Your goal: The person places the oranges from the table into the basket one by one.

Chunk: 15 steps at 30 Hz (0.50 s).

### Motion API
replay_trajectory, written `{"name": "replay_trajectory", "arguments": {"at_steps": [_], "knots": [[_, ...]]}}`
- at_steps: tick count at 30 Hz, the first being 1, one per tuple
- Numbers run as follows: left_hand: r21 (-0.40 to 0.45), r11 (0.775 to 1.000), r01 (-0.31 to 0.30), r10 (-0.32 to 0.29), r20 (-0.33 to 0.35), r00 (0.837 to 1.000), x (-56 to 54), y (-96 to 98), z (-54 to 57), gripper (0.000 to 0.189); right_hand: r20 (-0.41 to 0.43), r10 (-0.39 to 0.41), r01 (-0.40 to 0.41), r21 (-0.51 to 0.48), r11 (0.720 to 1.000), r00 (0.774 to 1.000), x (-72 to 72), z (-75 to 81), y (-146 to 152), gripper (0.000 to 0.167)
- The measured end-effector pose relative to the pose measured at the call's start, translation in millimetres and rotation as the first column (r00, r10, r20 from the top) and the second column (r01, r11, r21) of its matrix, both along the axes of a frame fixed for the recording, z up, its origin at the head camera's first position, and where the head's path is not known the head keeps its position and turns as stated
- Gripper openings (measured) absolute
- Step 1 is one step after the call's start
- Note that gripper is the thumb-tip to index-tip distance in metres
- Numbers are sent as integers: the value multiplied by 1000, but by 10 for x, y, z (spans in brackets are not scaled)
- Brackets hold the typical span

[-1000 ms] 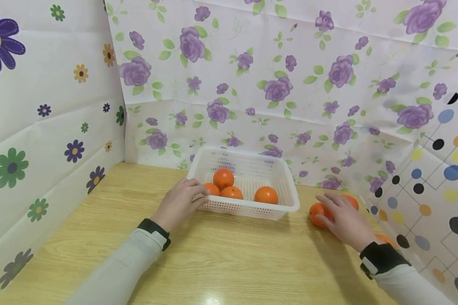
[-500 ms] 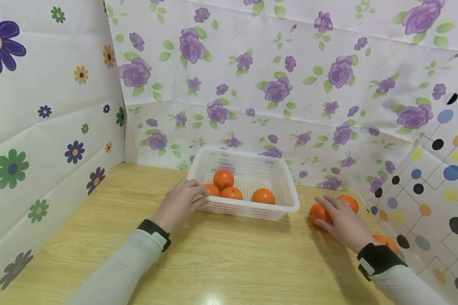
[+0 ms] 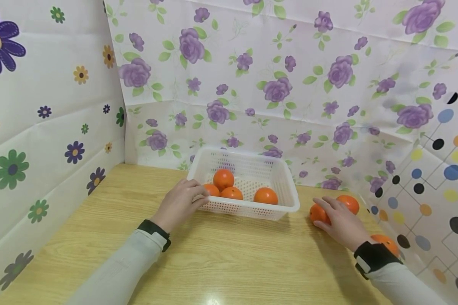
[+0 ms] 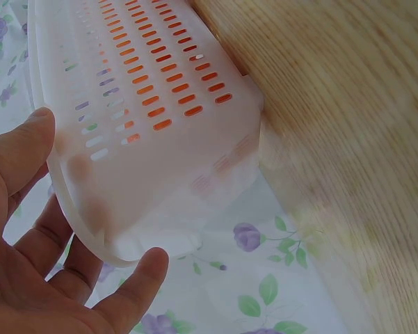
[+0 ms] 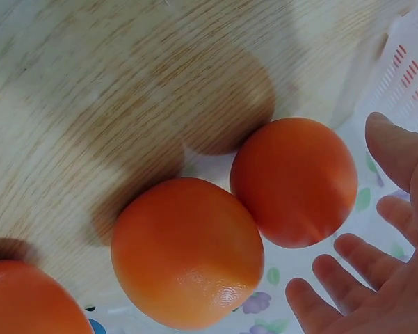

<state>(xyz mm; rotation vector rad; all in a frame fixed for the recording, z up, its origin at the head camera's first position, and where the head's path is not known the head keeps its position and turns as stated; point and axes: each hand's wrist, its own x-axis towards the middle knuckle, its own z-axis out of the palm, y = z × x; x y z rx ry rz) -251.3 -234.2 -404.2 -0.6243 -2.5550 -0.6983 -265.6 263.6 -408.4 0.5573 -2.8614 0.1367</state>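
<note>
A white plastic basket (image 3: 252, 205) with slotted walls stands near the back of the table, holding several oranges (image 3: 266, 196). At its front left corner, my left hand (image 3: 181, 202) grips the rim. The left wrist view shows that thumb (image 4: 28, 149) at the rim and fingertips showing dimly through the translucent wall. My right hand (image 3: 342, 222) hovers over an orange (image 3: 319, 214) to the right of the basket, with fingers apart and nothing held. In the right wrist view, this orange (image 5: 294, 182) touches a larger-looking orange (image 5: 188, 254), and the right fingers spread beside them.
Another orange (image 3: 385, 244) lies by the right wrist, near the dotted sheet (image 3: 439, 182) on the right. A floral sheet (image 3: 252, 106) hangs behind the basket. The wooden table (image 3: 229, 254) extends toward the front.
My right hand has shifted slightly left, showing more of the oranges behind it and by the wrist. The rightmost orange in the basket rolled left and back. My left hand stays put.
</note>
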Motion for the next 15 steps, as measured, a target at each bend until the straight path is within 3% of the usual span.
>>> {"name": "replay_trajectory", "arguments": {"at_steps": [15], "knots": [[0,1000,-5,5,2,1000,0,0,-4,18,37,-33,33,-2,999,999,-121,-139,76,75]]}}
